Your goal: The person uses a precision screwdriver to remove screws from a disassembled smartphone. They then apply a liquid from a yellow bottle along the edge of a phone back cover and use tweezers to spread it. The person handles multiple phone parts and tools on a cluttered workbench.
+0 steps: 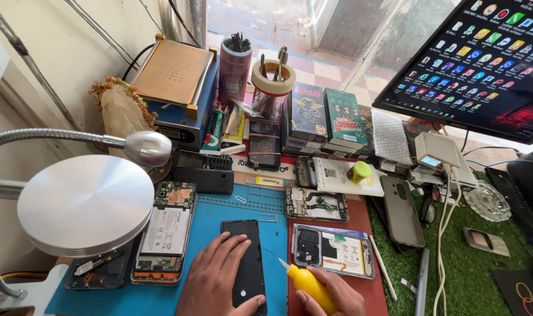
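Left hand (211, 278) lies flat, fingers spread, on black phone (246, 263); right hand (331, 295) has its grip clamped on yellow bottle (308, 285).

A cream-painted wall (61, 52) closes the left side, with dark cables (102, 35) running down it toward the workbench's back edge. Behind the far edge, a glass window (360, 29) looks onto a sunlit pavement of pale and reddish tiles (313, 64); daylight comes in from there. A bendable chrome gooseneck lamp (143, 147) reaches in from the left, above a round brushed-metal disc (85, 203) at the near left corner. The bench is covered by a blue silicone work mat (266, 205) on the left, a strip of dark red mat (360, 213) in the middle, and green artificial turf (460, 263) toward the right edge. A large black flat monitor (483, 64) hangs tilted over the far right corner.
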